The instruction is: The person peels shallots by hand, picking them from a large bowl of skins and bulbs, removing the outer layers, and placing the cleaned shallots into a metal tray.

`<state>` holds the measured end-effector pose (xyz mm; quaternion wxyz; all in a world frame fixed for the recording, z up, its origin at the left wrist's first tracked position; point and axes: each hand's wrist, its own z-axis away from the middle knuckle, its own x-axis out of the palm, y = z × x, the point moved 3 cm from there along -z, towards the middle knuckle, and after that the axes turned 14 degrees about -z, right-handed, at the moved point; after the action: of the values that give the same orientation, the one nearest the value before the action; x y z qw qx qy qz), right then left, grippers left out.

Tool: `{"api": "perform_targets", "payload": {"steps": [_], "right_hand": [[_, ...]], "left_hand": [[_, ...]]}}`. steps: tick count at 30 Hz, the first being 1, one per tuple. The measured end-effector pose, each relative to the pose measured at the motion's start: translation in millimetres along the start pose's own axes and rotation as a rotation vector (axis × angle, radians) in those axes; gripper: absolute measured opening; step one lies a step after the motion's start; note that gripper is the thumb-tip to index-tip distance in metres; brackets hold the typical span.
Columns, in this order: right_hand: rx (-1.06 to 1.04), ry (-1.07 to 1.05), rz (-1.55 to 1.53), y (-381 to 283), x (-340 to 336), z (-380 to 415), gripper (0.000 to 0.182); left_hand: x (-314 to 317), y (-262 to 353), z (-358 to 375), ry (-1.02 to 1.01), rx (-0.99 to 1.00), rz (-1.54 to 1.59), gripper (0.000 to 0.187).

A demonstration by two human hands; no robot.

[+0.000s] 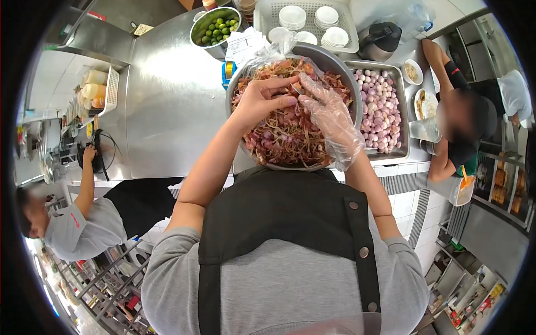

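Observation:
My left hand (265,103) is bare and held over a big metal bowl (355,92) heaped with shallots and their papery skins (287,142). Its thumb and fingertips close on a small reddish shallot (296,88), mostly covered by the fingers. My right hand (329,114), in a loose clear plastic glove, meets it at the fingertips. Its fingers are pinched together; a thin pale edge shows there, too small to name. Right of the bowl, a rectangular metal tray (406,111) holds many peeled shallots (379,106).
Behind the bowl are a pot of green limes (219,30), a paper slip (244,44) and a white basket (349,14) of small dishes. A dark jug (379,40) stands behind the tray. One co-worker (474,111) is at the right, another (84,223) at the left.

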<state>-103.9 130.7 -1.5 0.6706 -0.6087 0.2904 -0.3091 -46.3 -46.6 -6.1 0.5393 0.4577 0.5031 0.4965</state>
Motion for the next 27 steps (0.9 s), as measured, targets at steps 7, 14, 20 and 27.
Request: {"api": "perform_targets", "payload": {"steps": [7, 14, 20, 27], "right_hand": [[0.133, -0.008, -0.243, -2, 7, 3, 0.048], [0.051, -0.088, -0.262, -9, 8, 5, 0.046], [-0.001, -0.149, -0.153, 13, -2, -2, 0.041], [0.444, 0.028, -0.746, -3, 11, 5, 0.036]], "left_hand": [[1, -21, -2, 0.167, -0.065, 0.006, 0.036], [2, -27, 1, 0.164, -0.048, 0.091, 0.027], [2, -26, 4, 0.145, -0.088, 0.108, 0.025], [5, -22, 0, 0.165, -0.025, 0.161, 0.032]]}}
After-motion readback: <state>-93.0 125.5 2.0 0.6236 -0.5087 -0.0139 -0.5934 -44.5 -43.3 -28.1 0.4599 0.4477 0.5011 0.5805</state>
